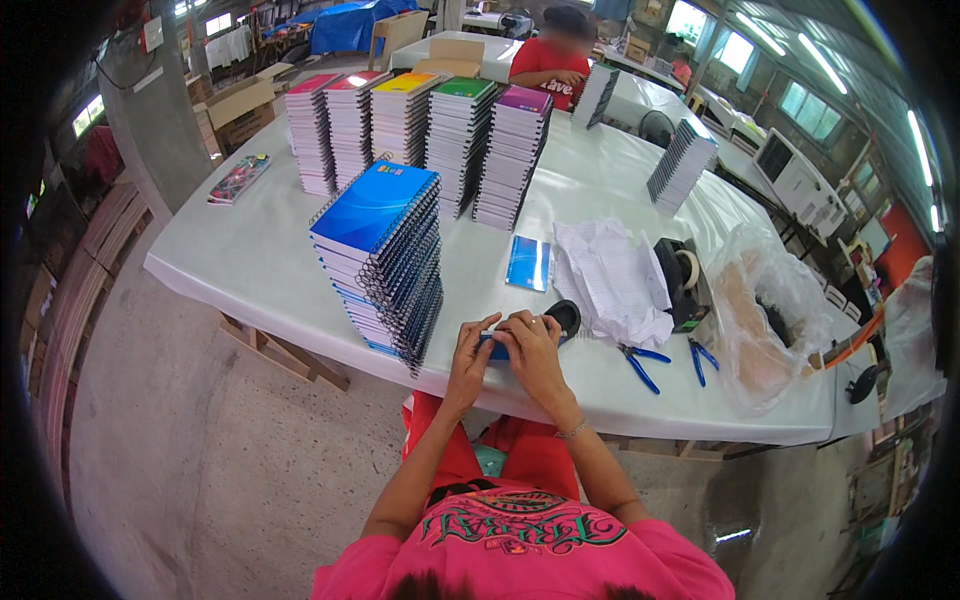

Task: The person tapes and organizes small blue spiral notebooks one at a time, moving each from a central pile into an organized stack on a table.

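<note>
Both my hands meet at the table's front edge over a small blue notebook (pixel 497 351), partly hidden by my fingers. My left hand (pixel 468 362) grips its left side, fingers bent at the upper edge. From the right, my right hand (pixel 533 350) closes over the same notebook, with its fingertips near the left ones. A black rounded object (pixel 566 317) lies just beyond my right hand. To the left stands a tall stack of blue spiral notebooks (pixel 375 215), its wire coils facing right. Past my hands, a blue cover (pixel 528 263) lies flat on the table.
Several notebook stacks (pixel 510 150) with coloured covers stand farther back. Crumpled white paper (pixel 612 285), a black tape holder (pixel 688 290), blue-handled pliers (pixel 641 370) and a clear plastic bag (pixel 760 320) lie to the right. Another person (pixel 545 65) sits across the table (pixel 230 275).
</note>
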Available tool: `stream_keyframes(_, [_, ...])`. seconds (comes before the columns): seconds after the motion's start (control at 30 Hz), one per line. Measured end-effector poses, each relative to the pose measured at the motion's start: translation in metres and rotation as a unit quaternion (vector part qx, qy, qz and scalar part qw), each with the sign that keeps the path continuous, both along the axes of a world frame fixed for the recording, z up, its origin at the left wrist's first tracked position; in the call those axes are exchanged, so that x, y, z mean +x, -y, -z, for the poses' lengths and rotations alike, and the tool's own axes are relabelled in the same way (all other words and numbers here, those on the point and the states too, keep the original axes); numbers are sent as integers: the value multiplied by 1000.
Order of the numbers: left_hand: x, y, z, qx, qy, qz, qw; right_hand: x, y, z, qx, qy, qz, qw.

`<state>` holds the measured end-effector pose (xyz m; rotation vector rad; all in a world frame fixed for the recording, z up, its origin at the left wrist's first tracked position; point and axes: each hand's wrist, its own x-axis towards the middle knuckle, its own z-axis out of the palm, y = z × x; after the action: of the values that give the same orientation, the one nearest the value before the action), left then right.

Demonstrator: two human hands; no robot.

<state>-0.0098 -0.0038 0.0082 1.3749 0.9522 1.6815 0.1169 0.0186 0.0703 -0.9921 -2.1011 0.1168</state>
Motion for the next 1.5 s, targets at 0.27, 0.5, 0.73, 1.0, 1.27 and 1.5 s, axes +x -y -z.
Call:
stream_keyframes(0.27, [-1, 1, 2, -32, 21, 18, 999, 0, -1, -3, -14, 4, -7, 1000])
stream_keyframes(0.5, [-2, -1, 3, -26, -16, 11, 999, 2, -4, 4, -27, 30, -1, 999])
stream_keyframes(0.73, [-1, -1, 2, -31, -21, 11, 999, 4, -3, 4, -28, 41, 2, 999])
stream_keyframes(1.0, [-2, 0, 0, -51, -18, 27, 998, 1, 3, 2, -19, 50, -7, 999])
stream_keyframes(1.27, [-1, -3, 6, -27, 6, 41, 999, 2, 0, 9, -42, 37, 4, 998])
stream_keyframes(1.5, [-8, 4, -6, -41, -45, 24, 998, 53, -9, 1, 83, -54, 173, 980])
